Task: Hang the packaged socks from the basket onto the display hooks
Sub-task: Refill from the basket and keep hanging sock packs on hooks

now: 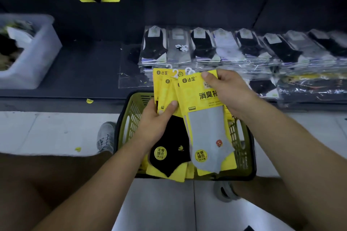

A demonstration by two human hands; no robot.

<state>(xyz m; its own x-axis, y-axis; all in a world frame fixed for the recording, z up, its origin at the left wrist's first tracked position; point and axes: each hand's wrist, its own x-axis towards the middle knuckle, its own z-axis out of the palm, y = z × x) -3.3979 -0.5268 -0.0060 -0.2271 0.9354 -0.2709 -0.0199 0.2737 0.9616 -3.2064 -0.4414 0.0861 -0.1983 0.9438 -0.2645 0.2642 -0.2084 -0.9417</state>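
Head-worn wide-angle camera looks steeply down, close over the left hand (pixel 159 118) and right hand (pixel 231 90), shelf beyond them.

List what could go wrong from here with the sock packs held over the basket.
The left hand pinches several fanned yellow packs; one could slip into the green basket. The right hand covers the grey sock pack near its white hanger hook, so neighbouring hooks might tangle when it is pulled away.

clear plastic bin (pixel 37 47) on dark shelf (pixel 84 65) at left; stacked clear-wrapped sock packs (pixel 234 48) at right.
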